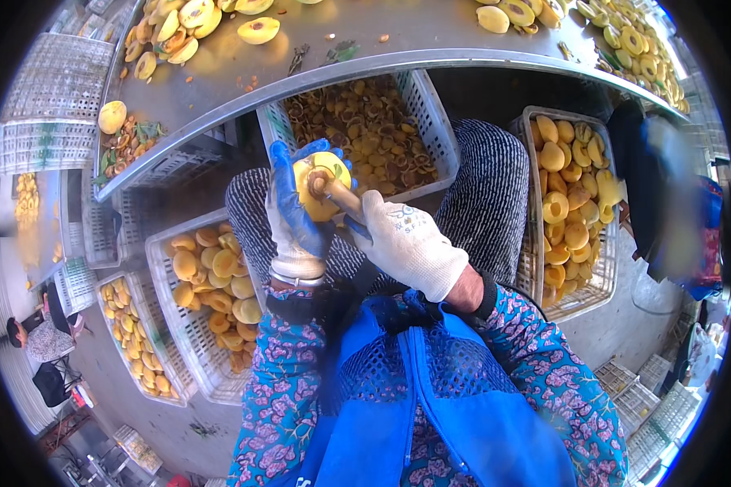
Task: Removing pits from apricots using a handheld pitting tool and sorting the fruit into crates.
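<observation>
My left hand point(298, 207), in a white knit glove with blue coating, cups a yellow peach half point(324, 176) with its cut face up and a small green leaf bit at its edge. My right hand point(405, 240), gloved alike, grips the wooden handle of a pitting tool point(346, 199). The tool's tip is at the brown pit cavity in the middle of the fruit; its exact shape is hidden. Below and beyond my hands, between my knees, a white plastic crate point(429, 122) holds pits and fruit scraps.
A metal table point(219, 79) with peach halves, pit bits and leaves spans the front. Crates of peaches stand at my left point(207, 380) and right point(612, 268), with a narrower one point(106, 341) farther left. A blurred person point(664, 195) is close at right; another person point(45, 338) sits far left.
</observation>
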`<control>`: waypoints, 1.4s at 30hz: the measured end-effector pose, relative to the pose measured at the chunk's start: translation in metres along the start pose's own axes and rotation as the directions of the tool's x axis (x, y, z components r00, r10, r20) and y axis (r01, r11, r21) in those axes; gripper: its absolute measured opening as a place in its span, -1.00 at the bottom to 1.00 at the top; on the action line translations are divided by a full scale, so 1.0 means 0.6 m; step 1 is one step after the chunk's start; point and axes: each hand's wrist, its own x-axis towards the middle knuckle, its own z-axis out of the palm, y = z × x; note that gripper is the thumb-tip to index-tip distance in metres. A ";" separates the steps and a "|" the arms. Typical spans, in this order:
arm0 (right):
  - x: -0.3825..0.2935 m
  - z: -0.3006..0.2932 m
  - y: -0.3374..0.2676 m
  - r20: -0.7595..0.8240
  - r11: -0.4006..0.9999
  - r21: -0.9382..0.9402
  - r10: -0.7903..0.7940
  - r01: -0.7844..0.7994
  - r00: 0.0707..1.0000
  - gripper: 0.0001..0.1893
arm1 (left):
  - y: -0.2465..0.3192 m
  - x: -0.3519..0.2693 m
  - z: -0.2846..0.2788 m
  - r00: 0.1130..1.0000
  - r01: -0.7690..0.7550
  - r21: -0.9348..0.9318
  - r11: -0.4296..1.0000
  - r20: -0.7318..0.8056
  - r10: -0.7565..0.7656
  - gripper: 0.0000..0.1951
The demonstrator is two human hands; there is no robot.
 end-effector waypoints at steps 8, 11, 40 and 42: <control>-0.018 0.031 0.027 0.027 0.992 0.121 -0.026 0.023 0.999 -0.67 | -0.024 0.015 -0.021 0.997 0.072 0.279 0.958 -0.029 -0.067 -0.62; -0.029 0.029 0.035 0.040 0.981 0.187 -0.064 0.055 0.997 -0.76 | -0.003 0.033 -0.034 0.911 0.349 0.154 0.925 0.176 -0.373 -0.58; -0.022 0.064 0.083 0.682 -0.133 0.638 -0.360 -0.759 0.636 -0.66 | -0.055 0.035 -0.039 0.900 0.424 0.346 0.837 -0.057 -0.432 -0.72; -0.024 0.062 0.085 0.636 -0.308 0.546 -0.453 -0.779 0.625 -0.65 | -0.057 0.041 -0.041 0.915 0.397 0.271 0.877 -0.036 -0.402 -0.72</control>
